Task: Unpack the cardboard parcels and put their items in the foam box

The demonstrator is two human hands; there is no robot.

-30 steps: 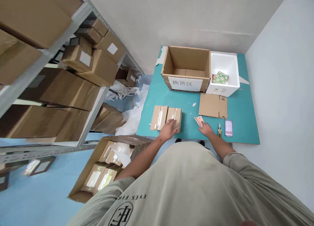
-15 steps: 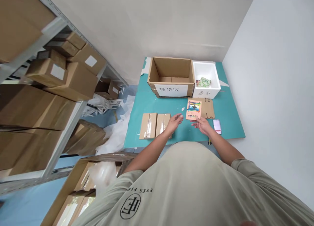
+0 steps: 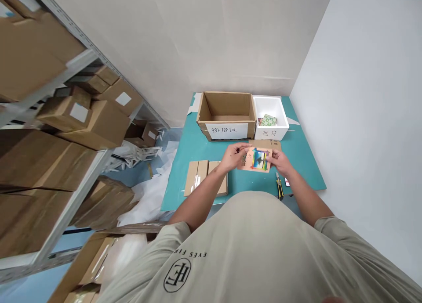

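Both my hands hold a pink card with a colourful printed picture (image 3: 256, 160) above the middle of the teal table mat (image 3: 298, 158). My left hand (image 3: 234, 157) grips its left side, and my right hand (image 3: 279, 162) grips its right side. Beneath the card lies a flat cardboard piece (image 3: 266, 144). Two taped cardboard packets (image 3: 198, 178) lie below my left forearm. Near my right wrist are a yellow-and-black utility knife (image 3: 280, 185) and a phone (image 3: 287, 182), partly hidden.
An open cardboard box (image 3: 226, 114) with a Chinese label and a white foam box (image 3: 270, 107) holding a green patterned item (image 3: 268, 120) stand at the table's far edge. Shelves of cartons (image 3: 70, 202) rise at left, above white wrapping (image 3: 145, 202).
The card has moved left and now lies between both hands, with my left hand newly on it. The view has shifted, so the table appears smaller and further up.
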